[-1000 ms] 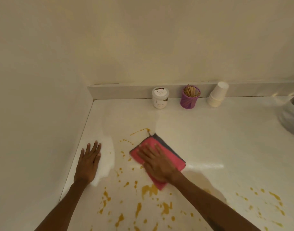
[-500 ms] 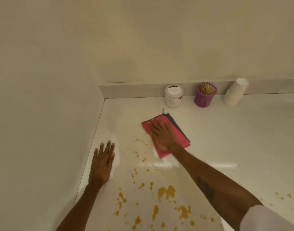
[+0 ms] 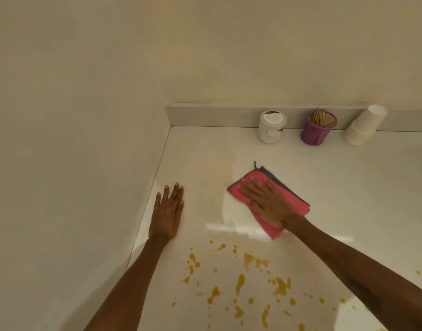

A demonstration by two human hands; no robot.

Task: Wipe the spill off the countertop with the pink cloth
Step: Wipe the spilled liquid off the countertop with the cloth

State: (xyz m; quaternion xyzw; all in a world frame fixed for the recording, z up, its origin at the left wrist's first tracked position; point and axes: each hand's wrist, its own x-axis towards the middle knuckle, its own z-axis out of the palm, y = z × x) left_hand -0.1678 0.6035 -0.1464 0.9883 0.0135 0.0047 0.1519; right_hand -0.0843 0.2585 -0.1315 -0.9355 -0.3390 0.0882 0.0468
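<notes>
A folded pink cloth [image 3: 293, 206] with a grey underside lies flat on the white countertop [image 3: 348, 187]. My right hand [image 3: 267, 201] presses down on it, palm flat and fingers spread toward the back left. Orange-brown spill drops [image 3: 241, 283] are scattered over the countertop nearer to me, below the cloth. My left hand [image 3: 168, 211] rests flat on the countertop by the left wall, fingers apart, holding nothing. A few fainter drops [image 3: 420, 275] show at the right edge.
Against the back ledge stand a white jar [image 3: 271, 126], a purple holder with wooden sticks [image 3: 317, 131] and a tilted stack of white paper cups [image 3: 364, 125]. A wall closes off the left side at the countertop's edge.
My right hand pushed the cloth away from me toward the back, then drew it slightly nearer. The drops that lay beside the cloth are gone. My left hand stays flat in place.
</notes>
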